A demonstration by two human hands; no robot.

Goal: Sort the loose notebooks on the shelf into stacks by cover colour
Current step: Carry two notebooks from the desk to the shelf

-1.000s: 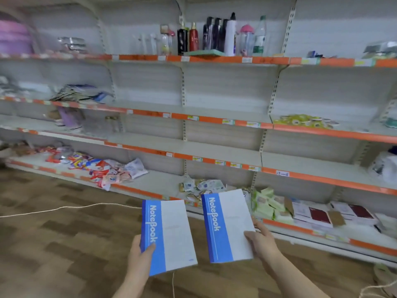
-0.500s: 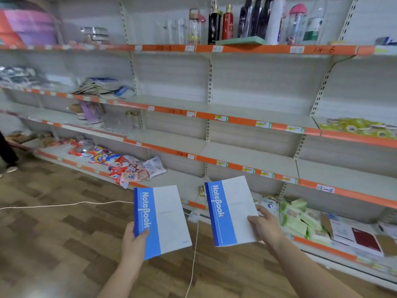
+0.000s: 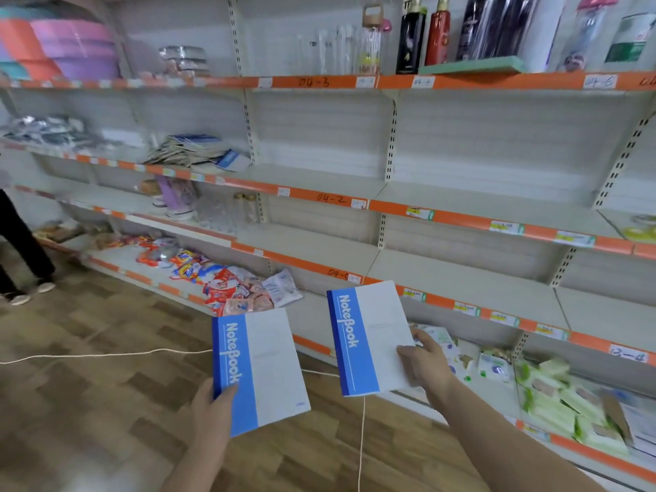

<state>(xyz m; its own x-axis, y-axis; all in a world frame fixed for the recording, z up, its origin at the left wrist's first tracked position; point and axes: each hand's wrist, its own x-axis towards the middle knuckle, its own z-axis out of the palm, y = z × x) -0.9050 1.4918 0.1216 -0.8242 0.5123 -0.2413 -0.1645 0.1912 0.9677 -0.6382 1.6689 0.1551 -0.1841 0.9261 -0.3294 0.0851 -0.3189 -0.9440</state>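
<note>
I hold two blue-and-white notebooks in front of the shelves. My left hand (image 3: 213, 403) grips the lower left corner of one notebook (image 3: 261, 371), thumb on its blue spine strip. My right hand (image 3: 424, 363) pinches the right edge of the other notebook (image 3: 369, 335), which is held a little higher. Both covers face me and read "NoteBook". A loose pile of more notebooks (image 3: 193, 152) lies on the second shelf at the left, some with blue covers. A green notebook (image 3: 472, 68) lies flat on the top shelf before the bottles.
Orange-edged shelves (image 3: 337, 198) run across the view. Bottles (image 3: 436, 33) stand on the top shelf. Snack packets (image 3: 216, 278) lie at lower left, green tissue packs (image 3: 553, 403) at lower right. A white cord (image 3: 106, 355) crosses the wooden floor. A person's legs (image 3: 21, 250) stand far left.
The view has swung left and come closer to the shelves. Both notebooks stay in my hands, now held slightly higher and nearer the middle shelves. A person's legs have come into view at the left.
</note>
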